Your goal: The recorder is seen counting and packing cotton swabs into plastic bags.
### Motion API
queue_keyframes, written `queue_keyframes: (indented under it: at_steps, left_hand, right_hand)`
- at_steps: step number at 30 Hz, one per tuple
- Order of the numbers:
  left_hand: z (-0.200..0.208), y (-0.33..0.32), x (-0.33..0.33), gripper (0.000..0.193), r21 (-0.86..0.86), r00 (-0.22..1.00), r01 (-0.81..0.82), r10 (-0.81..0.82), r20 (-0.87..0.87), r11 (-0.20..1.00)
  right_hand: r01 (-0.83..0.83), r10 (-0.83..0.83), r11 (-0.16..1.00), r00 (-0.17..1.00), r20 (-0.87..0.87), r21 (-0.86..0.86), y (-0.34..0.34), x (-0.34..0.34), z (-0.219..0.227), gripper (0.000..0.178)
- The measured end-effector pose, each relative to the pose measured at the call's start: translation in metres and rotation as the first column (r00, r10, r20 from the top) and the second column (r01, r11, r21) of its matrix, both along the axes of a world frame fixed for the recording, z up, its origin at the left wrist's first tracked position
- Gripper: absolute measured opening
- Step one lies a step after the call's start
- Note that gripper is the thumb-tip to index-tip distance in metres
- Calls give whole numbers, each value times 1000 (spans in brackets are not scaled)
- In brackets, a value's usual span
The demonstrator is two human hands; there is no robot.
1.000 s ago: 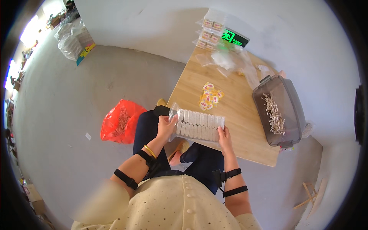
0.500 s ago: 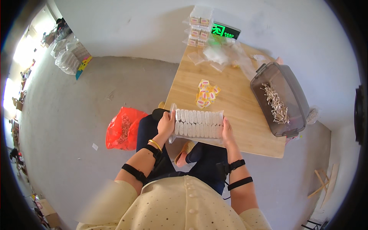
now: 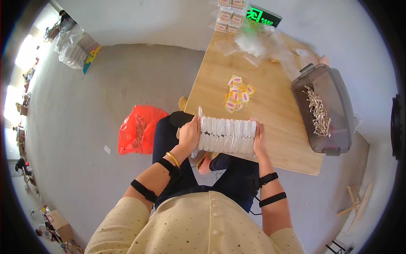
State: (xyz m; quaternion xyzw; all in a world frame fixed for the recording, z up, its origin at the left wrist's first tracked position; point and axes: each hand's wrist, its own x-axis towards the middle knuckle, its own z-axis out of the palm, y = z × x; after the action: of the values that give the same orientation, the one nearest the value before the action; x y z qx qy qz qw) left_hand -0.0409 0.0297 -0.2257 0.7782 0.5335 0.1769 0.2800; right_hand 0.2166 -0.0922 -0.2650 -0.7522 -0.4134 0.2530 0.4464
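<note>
I hold a clear plastic bag (image 3: 227, 135) above the table's near edge and my lap. It is packed with two rows of slim white bundles standing side by side. My left hand (image 3: 190, 133) is pressed against the bag's left end, where loose clear film sticks out past the bundles. My right hand (image 3: 260, 140) grips the right end, its fingers partly hidden behind the bag. On the table beyond the bag lies a loose pile of small yellow and white labels (image 3: 239, 95).
The wooden table (image 3: 283, 131) carries a grey translucent bin (image 3: 341, 103) with loose cotton swabs (image 3: 318, 113) at right. Stacked labelled packs (image 3: 230, 16), loose clear bags (image 3: 253, 44) and a green lit sign (image 3: 263, 16) are at the back. A red bag (image 3: 127, 132) sits on the floor at left.
The view has shifted, so the table and its things appear farther up and right. Both hands still hold the packed bag, with my left hand now covering more of its left end.
</note>
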Motion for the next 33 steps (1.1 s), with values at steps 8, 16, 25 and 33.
queue_keyframes:
  at_steps: [8,16,25,33]
  left_hand:
    - [-3,-1,2,31,-43,994,-89,92,59,995]
    - [0,1,2,31,-68,989,-117,123,84,991]
    - [-3,11,-14,34,-129,992,-62,75,97,990]
    - [2,7,-12,37,-246,978,-110,148,143,963]
  right_hand:
    - [14,-14,1000,1000,15,15,-2,-2,12,41]
    - [105,-101,994,990,-95,35,-9,8,-6,29]
    - [159,-162,987,932,-324,-36,-10,10,24,28]
    - [158,-175,984,943,-283,-83,-14,2,41,42]
